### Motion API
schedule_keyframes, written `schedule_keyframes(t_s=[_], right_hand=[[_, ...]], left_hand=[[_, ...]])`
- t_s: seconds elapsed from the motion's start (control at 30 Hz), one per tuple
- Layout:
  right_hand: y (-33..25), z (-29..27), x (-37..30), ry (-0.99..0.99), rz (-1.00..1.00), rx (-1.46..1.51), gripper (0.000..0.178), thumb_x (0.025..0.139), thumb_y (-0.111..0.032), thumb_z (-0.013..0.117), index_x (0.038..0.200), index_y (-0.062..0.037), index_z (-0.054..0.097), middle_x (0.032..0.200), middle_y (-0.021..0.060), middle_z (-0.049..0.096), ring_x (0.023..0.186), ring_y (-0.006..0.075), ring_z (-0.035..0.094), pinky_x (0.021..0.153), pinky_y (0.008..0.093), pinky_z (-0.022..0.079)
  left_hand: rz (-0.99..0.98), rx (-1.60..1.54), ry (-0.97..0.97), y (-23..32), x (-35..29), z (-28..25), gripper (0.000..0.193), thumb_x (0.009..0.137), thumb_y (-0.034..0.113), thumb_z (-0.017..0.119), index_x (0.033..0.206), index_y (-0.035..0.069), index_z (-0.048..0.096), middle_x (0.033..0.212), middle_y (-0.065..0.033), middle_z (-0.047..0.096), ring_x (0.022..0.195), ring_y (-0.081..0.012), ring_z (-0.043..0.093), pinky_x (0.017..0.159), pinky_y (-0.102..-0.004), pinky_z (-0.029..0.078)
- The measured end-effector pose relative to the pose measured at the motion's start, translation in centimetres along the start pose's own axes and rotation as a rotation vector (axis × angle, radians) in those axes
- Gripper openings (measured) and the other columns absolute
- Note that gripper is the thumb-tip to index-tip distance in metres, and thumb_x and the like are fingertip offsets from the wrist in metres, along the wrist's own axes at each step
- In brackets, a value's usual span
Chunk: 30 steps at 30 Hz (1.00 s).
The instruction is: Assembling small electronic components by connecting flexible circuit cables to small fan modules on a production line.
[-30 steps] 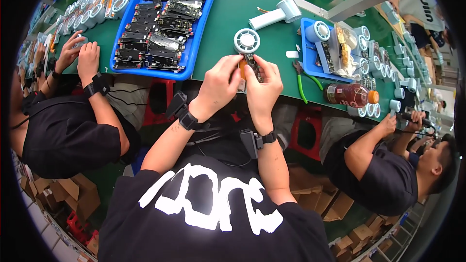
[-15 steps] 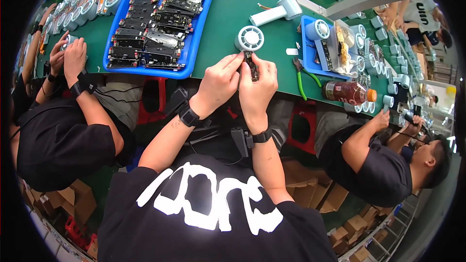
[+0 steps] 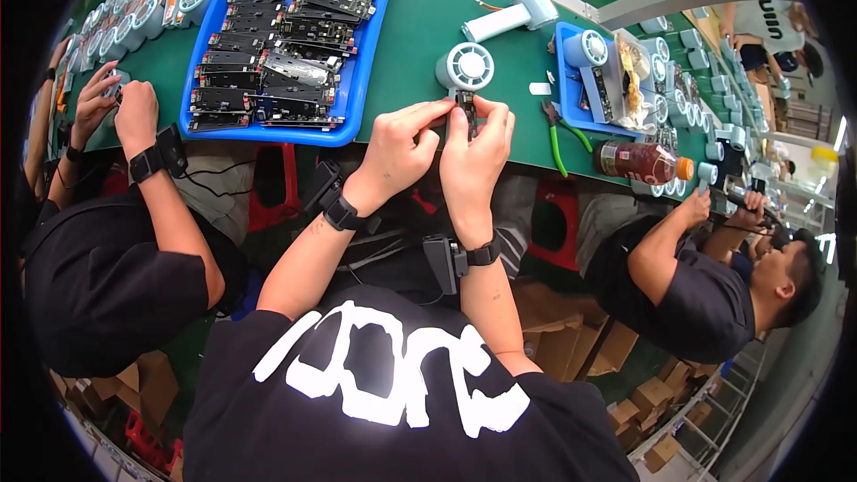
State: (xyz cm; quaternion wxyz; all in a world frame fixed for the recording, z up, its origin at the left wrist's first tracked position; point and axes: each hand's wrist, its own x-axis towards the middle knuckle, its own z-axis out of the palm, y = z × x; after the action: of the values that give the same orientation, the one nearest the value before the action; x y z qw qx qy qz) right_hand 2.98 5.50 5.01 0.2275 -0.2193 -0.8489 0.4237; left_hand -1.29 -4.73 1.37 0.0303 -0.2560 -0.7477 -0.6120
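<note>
We're watching the orange part visible between the hands a second ago slip from sight, so we'd judge attention now falls on the circuit board (image 3: pixel 464 104) below the handheld fan's head (image 3: pixel 469 66), over the green table's near edge (image 3: pixel 406 94). The right hand (image 3: pixel 476 161) grips the board end; the left hand's (image 3: pixel 399 145) fingertips reach it, but whether they pinch we can't tell. Fingers hide the handle.

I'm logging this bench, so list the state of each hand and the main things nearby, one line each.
Held fan: grille up, board exposed
Left hand: fingertips at the held fan
Right hand: gripping beside the board, thumb on it
Other fan: lying down
Large tray: filled with boards
Pliers: lying down, handles spread
Bottle: on its side, capped
</note>
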Motion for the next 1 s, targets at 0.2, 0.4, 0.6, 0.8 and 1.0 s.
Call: schedule_keyframes(t_s=[0.2,0.4,0.6,0.8,1.0], right_hand=[[0.5,0.5,0.1,0.05,-0.1,-0.089,0.022,0.09,-0.006,0.066,0.108,0.003,0.056,0.106,0.0179,0.055,0.093,0.0338,0.055,0.081,0.0422,0.045],[0.9,1.3,-0.8,0.049,-0.224,-0.315,0.03,0.091,-0.008,0.065,0.115,0.0021,0.052,0.111,0.0183,0.053,0.102,0.0376,0.051,0.089,0.0477,0.044],[1.0,2.1,-1.0,0.017,-0.224,-0.517,0.042,0.092,-0.014,0.065,0.125,-0.0012,0.043,0.118,0.018,0.054,0.102,0.0374,0.052,0.087,0.0478,0.043],[1.1,2.4,-0.8,0.046,-0.207,-0.594,0.044,0.093,-0.019,0.064,0.127,-0.0023,0.041,0.123,0.0173,0.055,0.102,0.0362,0.052,0.085,0.0479,0.043],[2.8,0.7,1.2,0.013,-0.188,-0.3,0.054,0.089,-0.03,0.07,0.126,-0.0005,0.044,0.117,0.0184,0.055,0.102,0.0367,0.055,0.084,0.047,0.046]], left_hand=[[-0.042,-0.064,-0.023,0.1,0.2,-0.2,0.04,0.078,-0.011,0.049,0.113,-0.007,0.067,0.107,-0.0227,0.073,0.097,-0.0301,0.074,0.085,-0.0354,0.059],[-0.116,-0.178,-0.025,0.1,0.1,-0.2,0.041,0.079,-0.012,0.044,0.115,-0.008,0.063,0.107,-0.0229,0.073,0.1,-0.0285,0.074,0.087,-0.035,0.059],[-0.194,-0.18,-0.06,0.2,0.5,-0.8,0.041,0.081,-0.012,0.042,0.116,-0.008,0.061,0.108,-0.0221,0.073,0.102,-0.0287,0.073,0.09,-0.0355,0.058],[-0.228,-0.304,0.21,0.0,0.2,0.9,0.04,0.082,-0.013,0.041,0.117,-0.008,0.061,0.111,-0.0192,0.072,0.106,-0.0264,0.071,0.095,-0.0348,0.055],[-0.102,-0.23,0.339,-0.9,-0.3,1.3,0.035,0.083,-0.011,0.047,0.115,-0.005,0.06,0.104,-0.0161,0.071,0.1,-0.0265,0.07,0.091,-0.0351,0.055]])
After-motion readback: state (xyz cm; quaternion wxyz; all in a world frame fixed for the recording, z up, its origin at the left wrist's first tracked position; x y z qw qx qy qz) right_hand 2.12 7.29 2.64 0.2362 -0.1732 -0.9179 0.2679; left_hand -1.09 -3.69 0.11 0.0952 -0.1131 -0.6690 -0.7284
